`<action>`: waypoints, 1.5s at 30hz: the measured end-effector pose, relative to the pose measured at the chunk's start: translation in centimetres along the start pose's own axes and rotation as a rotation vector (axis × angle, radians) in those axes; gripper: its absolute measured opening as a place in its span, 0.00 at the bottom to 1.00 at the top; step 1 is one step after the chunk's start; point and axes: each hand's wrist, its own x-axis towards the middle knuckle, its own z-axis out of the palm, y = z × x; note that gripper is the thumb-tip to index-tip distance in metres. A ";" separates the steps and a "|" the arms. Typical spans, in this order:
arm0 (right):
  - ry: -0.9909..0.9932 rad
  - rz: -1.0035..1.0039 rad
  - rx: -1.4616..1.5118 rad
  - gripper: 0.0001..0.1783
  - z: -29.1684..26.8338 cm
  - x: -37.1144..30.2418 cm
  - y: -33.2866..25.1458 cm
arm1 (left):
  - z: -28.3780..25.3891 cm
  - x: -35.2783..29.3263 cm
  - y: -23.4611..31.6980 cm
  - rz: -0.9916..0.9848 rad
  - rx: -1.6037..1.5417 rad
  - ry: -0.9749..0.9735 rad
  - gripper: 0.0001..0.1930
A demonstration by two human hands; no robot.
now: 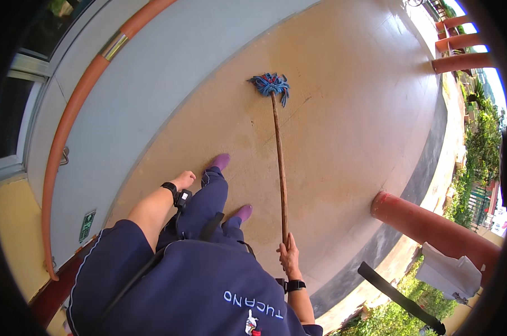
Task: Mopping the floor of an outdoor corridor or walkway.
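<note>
A mop with a long brown wooden handle (279, 151) reaches away from me across the tan floor. Its blue and red cloth-strip head (271, 85) lies spread on the floor ahead. Near the handle's close end, my right hand (289, 256) is wrapped round the wood, with a black strap on the wrist. My left hand (184, 180) hangs by my thigh, away from the mop, its fingers curled in with nothing visible in them. That wrist wears a black band and a small device.
A reddish handrail (77, 106) runs along the grey wall (113, 112) at left. A round red pillar (421, 224) stands at right beside the dark floor border (399, 224). A pale cloth (446, 271) hangs near it, with a black strap (402, 299) alongside. Greenery (477, 151) grows beyond.
</note>
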 end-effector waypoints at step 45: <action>-0.068 0.148 0.383 0.36 24.4 -28.5 18.5 | -5.6 -10.4 -15.8 -0.022 0.280 -0.143 0.14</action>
